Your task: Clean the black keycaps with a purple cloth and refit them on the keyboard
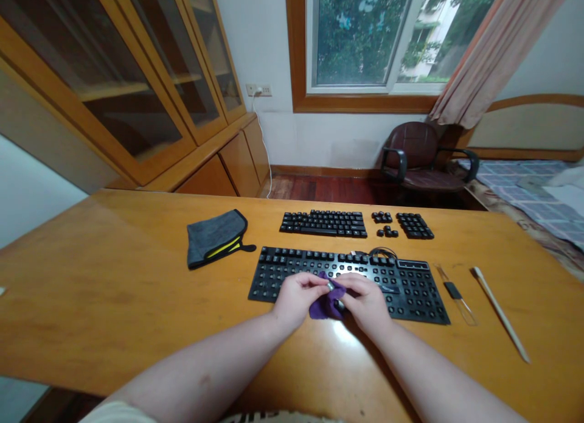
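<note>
Both hands meet over the front edge of a black keyboard (410, 295), most of whose keycaps are off, leaving the switches bare; the top row still carries caps. My left hand (295, 298) is closed, pinching a small purple cloth (325, 308). Fingers of my right hand (368, 301) are closed on the same cloth from the other side. A small shiny piece (331, 285), possibly a keycap, shows between the fingertips in the cloth's folds. Behind the keyboard, loose black keycaps (323, 223) lie grouped in keyboard order, with a number-pad block (414, 226) at the right.
A folded grey cloth (216, 235) with yellow inside lies left of the keyboard. To its right are a wire keycap puller (454, 291) and a thin pale stick with a brush-like tip (502, 315). The wooden table (137, 289) ends before a chair (415, 152).
</note>
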Tool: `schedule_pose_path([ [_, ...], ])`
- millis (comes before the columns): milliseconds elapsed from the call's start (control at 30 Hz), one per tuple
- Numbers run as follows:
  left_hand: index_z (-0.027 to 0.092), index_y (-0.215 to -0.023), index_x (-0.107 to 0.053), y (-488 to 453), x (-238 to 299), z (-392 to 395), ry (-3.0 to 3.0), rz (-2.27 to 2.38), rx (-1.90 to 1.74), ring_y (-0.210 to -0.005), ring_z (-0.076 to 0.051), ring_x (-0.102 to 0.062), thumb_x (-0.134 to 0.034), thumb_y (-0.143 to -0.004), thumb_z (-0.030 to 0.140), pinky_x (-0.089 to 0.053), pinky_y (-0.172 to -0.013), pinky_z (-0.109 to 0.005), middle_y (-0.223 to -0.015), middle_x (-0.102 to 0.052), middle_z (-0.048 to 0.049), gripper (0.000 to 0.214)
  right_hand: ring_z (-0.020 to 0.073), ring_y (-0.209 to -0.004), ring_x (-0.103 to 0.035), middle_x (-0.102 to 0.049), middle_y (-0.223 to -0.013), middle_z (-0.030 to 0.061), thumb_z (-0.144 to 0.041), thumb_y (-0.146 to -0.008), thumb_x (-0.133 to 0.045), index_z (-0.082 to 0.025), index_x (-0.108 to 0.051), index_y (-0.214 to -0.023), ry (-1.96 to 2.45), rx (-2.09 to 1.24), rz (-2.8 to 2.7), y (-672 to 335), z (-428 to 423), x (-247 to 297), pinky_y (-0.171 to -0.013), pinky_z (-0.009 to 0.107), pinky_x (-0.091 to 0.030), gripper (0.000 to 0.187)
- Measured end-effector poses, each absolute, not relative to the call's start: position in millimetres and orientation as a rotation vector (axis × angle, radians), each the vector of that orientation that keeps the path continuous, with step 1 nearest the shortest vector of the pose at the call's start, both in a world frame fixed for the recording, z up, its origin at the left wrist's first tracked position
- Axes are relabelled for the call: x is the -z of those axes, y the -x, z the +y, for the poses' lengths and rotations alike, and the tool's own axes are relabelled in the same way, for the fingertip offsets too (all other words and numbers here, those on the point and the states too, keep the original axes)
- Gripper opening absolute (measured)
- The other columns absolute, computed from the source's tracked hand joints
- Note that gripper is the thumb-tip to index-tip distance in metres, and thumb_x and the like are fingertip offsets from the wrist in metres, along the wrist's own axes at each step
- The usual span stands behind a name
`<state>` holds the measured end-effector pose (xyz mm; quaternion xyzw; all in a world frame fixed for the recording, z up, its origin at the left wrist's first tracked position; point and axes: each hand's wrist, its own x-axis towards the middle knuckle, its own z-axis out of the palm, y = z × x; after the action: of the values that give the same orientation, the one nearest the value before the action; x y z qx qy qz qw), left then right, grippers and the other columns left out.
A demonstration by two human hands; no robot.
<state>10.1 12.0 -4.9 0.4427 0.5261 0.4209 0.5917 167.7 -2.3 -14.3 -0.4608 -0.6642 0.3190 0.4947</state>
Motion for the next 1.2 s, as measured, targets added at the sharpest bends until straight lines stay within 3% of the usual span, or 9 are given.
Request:
schedule_pose_path([
  [700, 0.015, -0.065, -0.069, -8, -2, 11, -1.063, 1.235, -0.958, -0.069, -0.017, -0.064, -0.069, -0.057, 0.016, -0.050, -0.073, -0.030, -0.070, -0.070, -0.0044, 0.008, 0.0177, -0.069, -0.064, -0.070, -0.071, 0.0038, -0.019, -0.072, -0.062, -0.024, -0.071, -0.070, 1.135, -0.812, -1.586, -170, -1, 8, -0.066, 0.031, -0.051, 0.010],
  [900, 0.012, -0.074, -0.063, -11, -1, 8, -0.927, 1.021, -1.008, -0.068, -0.014, -0.062, -0.074, -0.049, 0.010, -0.050, -0.073, -0.029, -0.068, -0.066, -0.0018, 0.027, 0.0179, -0.068, -0.063, -0.069, -0.070, 0.0042, -0.021, -0.071, -0.064, -0.023, -0.070, -0.070, 1.155, -0.793, -1.570, -168, -1, 9, -0.065, 0.030, -0.051, 0.006],
  [1200, 0.013, -0.073, -0.060, -7, 6, 11, -1.091, 1.026, -1.014, -0.070, -0.014, -0.062, -0.072, -0.053, 0.010, -0.050, -0.073, -0.029, -0.073, -0.064, -0.0025, 0.024, 0.0186, -0.071, -0.064, -0.070, -0.073, 0.0049, -0.023, -0.072, -0.064, -0.023, -0.070, -0.073, 1.130, -0.838, -1.606, -170, -1, 9, -0.067, 0.031, -0.051, 0.006],
])
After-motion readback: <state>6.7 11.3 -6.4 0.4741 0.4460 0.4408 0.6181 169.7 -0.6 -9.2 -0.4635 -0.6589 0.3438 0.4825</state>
